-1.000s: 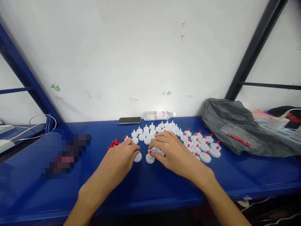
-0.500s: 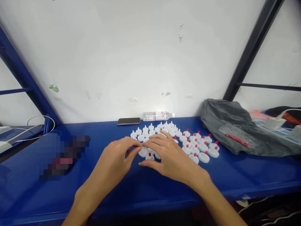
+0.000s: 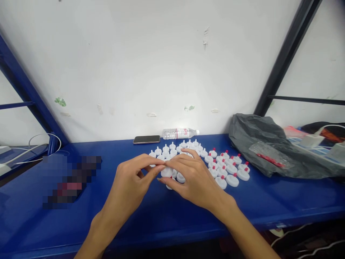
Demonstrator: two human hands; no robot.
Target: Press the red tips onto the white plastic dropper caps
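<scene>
Between both hands a round white piece [image 3: 167,172] is held, tilted, its nozzle end hidden by fingers. My left hand [image 3: 136,174] pinches at that end with thumb and forefinger; what lies between the fingertips is too small to make out. My right hand [image 3: 191,172] curls its fingers and thumb around the white piece. Behind the hands stand several white pieces with bare nozzles [image 3: 172,146]. To the right of them are several similar pieces with red caps [image 3: 232,180]. Another white piece [image 3: 180,177] lies partly hidden beneath my right hand.
On the blue table [image 3: 151,223], a phone [image 3: 147,139] and a clear bottle [image 3: 179,133] lie by the wall. A grey plastic bag [image 3: 250,140] with a clear packet of red parts [image 3: 271,160] is at right. A blurred dark object [image 3: 72,185] lies at left.
My right thumb has come in closer, and the held white piece is now higher between the hands. The red-capped piece just below is more covered. The view has shifted slightly.
</scene>
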